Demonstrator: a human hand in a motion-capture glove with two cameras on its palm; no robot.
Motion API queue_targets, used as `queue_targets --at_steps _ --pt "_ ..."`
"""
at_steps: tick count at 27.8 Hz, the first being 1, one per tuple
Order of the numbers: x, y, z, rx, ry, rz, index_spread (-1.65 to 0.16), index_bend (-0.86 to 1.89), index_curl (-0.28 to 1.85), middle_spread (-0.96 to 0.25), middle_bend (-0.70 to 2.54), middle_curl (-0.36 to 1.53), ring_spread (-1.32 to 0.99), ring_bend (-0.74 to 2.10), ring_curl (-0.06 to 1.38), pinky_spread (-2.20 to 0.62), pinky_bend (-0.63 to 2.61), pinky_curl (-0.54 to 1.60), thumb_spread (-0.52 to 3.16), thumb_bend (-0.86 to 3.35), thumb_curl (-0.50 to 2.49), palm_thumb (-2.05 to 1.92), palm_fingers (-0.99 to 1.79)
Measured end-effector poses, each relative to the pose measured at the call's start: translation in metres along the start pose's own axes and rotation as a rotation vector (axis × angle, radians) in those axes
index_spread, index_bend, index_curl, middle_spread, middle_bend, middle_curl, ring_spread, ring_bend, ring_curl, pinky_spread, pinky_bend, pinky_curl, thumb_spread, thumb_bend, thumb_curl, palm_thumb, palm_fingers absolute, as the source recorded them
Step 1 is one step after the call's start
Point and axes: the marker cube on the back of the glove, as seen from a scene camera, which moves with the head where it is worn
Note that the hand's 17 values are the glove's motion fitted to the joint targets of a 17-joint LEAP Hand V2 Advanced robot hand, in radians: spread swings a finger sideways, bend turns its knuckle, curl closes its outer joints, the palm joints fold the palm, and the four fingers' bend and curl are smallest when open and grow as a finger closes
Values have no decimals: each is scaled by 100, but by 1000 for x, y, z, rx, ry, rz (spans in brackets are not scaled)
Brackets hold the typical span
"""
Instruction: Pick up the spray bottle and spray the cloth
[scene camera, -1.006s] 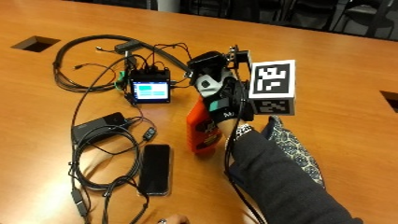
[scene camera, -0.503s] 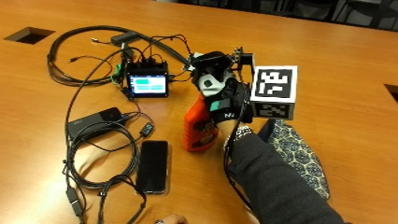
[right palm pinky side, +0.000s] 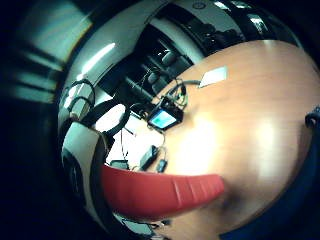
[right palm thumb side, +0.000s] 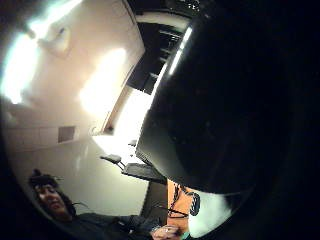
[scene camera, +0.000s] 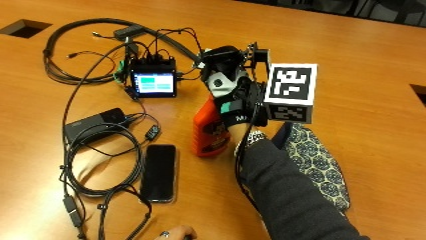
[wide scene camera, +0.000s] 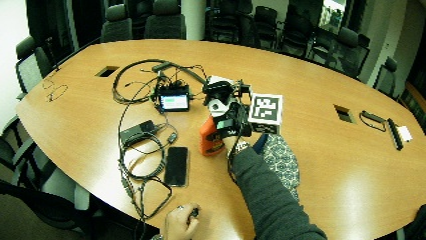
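An orange-red spray bottle (scene camera: 210, 134) stands upright on the wooden table (scene camera: 359, 75). My gloved right hand (scene camera: 233, 100) is wrapped round its black and white spray head from above. The bottle also shows in the wide outside view (wide scene camera: 211, 141) beneath the hand (wide scene camera: 226, 114). In the little finger side palm view its red body (right palm pinky side: 165, 192) curves close under the palm. A dark patterned cloth (scene camera: 318, 161) lies flat on the table just right of my forearm, partly hidden by the sleeve. A dark rounded shape fills much of the thumb side palm view.
A small screen device (scene camera: 154, 83) with many cables (scene camera: 80, 50) sits left of the bottle. A black phone (scene camera: 160, 172) and a black power brick (scene camera: 96, 125) lie nearer the front edge. The person's bare hand (scene camera: 176, 234) rests at the front edge.
The outside camera has shifted a little. The hand stays on the bottle's head, and the bottle keeps its place beside the screen device.
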Motion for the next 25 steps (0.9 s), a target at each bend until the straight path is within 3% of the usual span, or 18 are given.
queue_targets --at_steps 11,25 --pt "32 26 18 -52 42 125 -27 27 59 -20 52 52 -20 67 47 -28 50 45 42 -4 79 93 135" --pt "31 46 23 -163 166 150 -30 14 51 -17 46 48 -12 41 41 9 22 38 73 -4 71 85 79"
